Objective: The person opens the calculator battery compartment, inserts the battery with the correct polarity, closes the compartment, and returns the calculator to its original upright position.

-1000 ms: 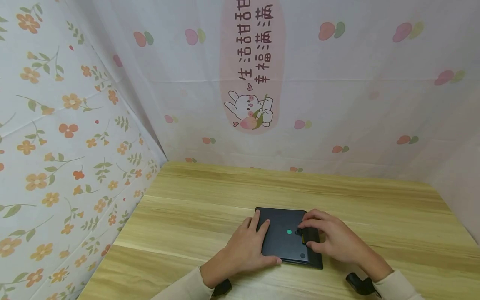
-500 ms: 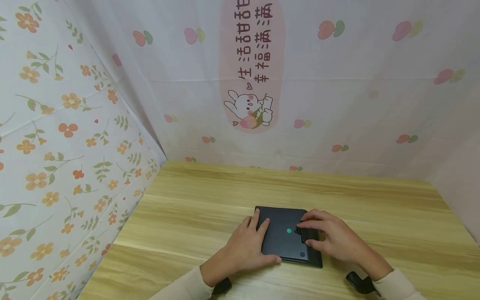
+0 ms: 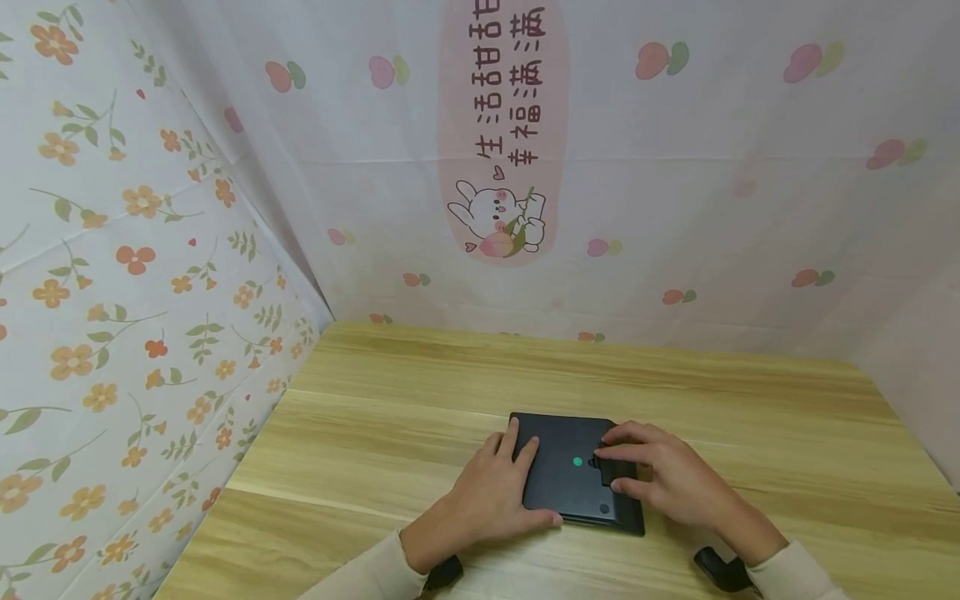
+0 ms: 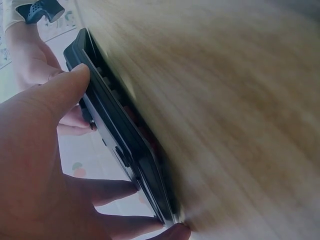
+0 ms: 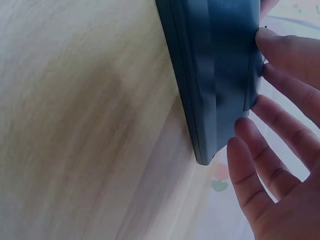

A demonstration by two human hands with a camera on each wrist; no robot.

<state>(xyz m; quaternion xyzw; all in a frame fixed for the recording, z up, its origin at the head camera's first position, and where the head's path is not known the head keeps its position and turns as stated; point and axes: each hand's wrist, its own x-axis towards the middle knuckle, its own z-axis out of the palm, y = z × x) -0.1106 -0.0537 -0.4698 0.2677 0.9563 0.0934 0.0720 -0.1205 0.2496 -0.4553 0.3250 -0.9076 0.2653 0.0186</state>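
Observation:
A dark calculator lies face down on the table; grey and reddish keys show along its underside in the left wrist view. My left hand holds it at the left, fingers spread over its back and left edge, thumb against the near edge. With thumb and fingertips, my right hand holds a small black battery cover over the compartment at the calculator's right part. Whether the cover is fully seated cannot be seen. In the right wrist view the right fingers touch the calculator's back around the cover.
The wooden table extends around the calculator. A patterned curtain hangs behind it, and a floral one on the left. Black wrist devices sit below both forearms near the front.
The yellow spot seen at the compartment a second ago is now hidden as the battery cover lies flatter under the right hand. The left hand and calculator stay almost still.

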